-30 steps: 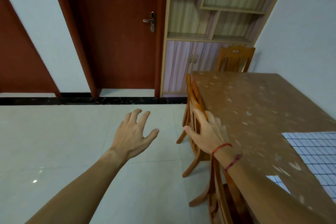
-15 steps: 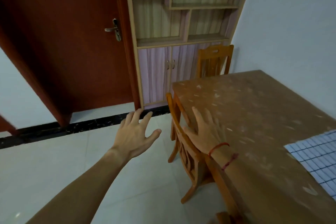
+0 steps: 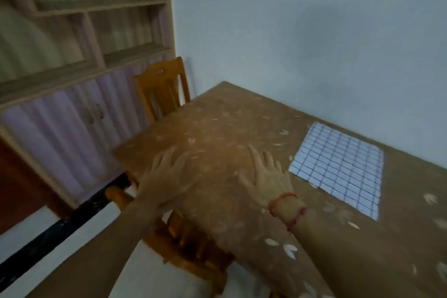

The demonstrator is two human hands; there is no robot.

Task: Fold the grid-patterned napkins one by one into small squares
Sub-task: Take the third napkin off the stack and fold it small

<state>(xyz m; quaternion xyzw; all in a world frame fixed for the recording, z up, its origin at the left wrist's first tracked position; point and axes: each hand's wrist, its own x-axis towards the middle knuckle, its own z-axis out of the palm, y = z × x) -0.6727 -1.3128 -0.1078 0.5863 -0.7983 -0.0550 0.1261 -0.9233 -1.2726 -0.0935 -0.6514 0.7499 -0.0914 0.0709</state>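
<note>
A white napkin with a dark blue grid (image 3: 338, 167) lies flat and unfolded on the brown table (image 3: 217, 128), toward the wall side. My right hand (image 3: 266, 176), with red string bracelets on the wrist, hovers open over the table just left of the napkin, apart from it. My left hand (image 3: 169, 176) is open with spread fingers above the table's near-left edge. Neither hand holds anything. The picture is blurred by motion.
One wooden chair (image 3: 162, 89) stands at the table's far end. Another chair (image 3: 188, 247) is tucked under the near-left side. A shelf cabinet with pale doors (image 3: 72, 109) fills the left. A plain wall (image 3: 314, 31) runs behind the table.
The view has swung right, from the door and floor onto the table. Both hands now hang over the tabletop, and the whole napkin has come into view.
</note>
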